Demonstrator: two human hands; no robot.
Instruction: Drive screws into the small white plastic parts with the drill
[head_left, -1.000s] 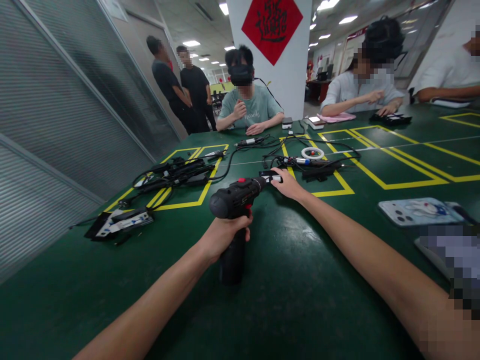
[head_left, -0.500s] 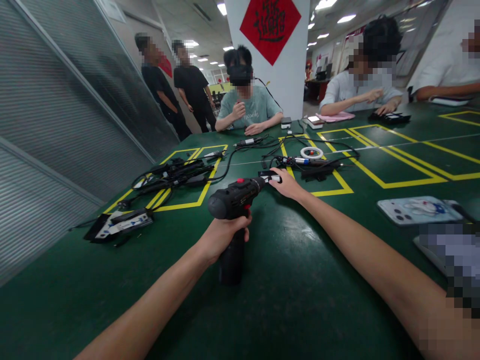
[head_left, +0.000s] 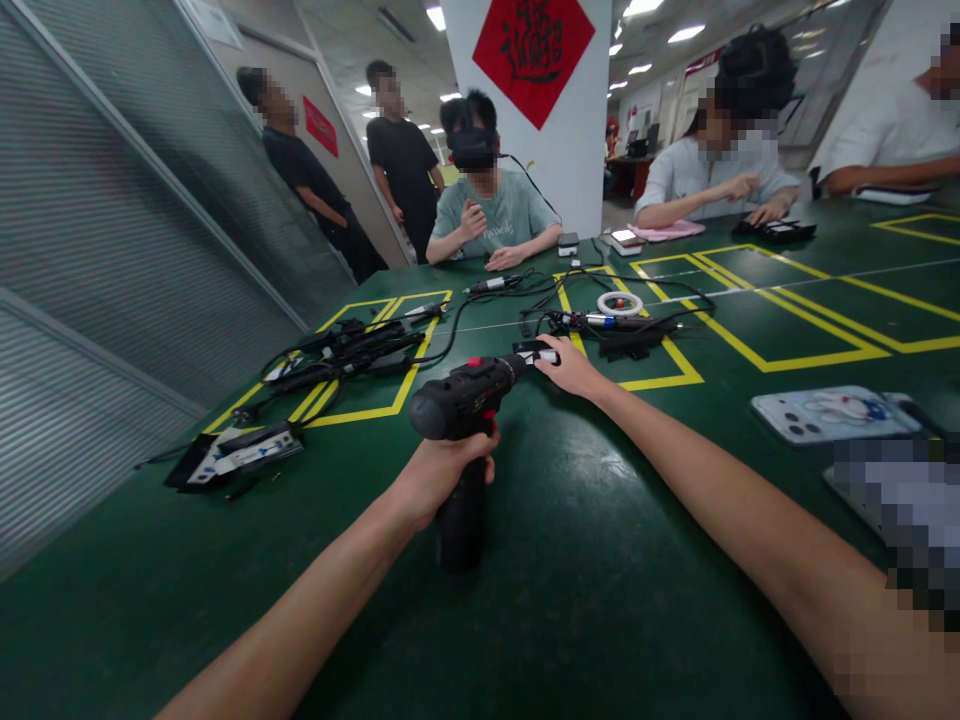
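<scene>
A black cordless drill point(head_left: 457, 400) with red buttons is gripped by the handle in my left hand point(head_left: 442, 475). It stands upright, its base at or just above the green table point(head_left: 585, 580), and its chuck points away from me. Just past the chuck, my right hand point(head_left: 566, 368) has its thumb and fingers closed on a small black-and-white piece point(head_left: 538, 354). The drill's tip meets or nearly meets this piece; the exact contact is too small to make out.
Tangled black cables and tools point(head_left: 352, 350) lie at the left, near a black-and-white packet point(head_left: 236, 455). Beyond my right hand are a white tape roll point(head_left: 619, 303) and a pen-like tool point(head_left: 607, 322). A phone point(head_left: 832, 413) rests at the right. Several people are around the table.
The view has shifted slightly. Both hands keep their hold on the drill and the small piece. In the background, one standing person in black has shifted to the right.
</scene>
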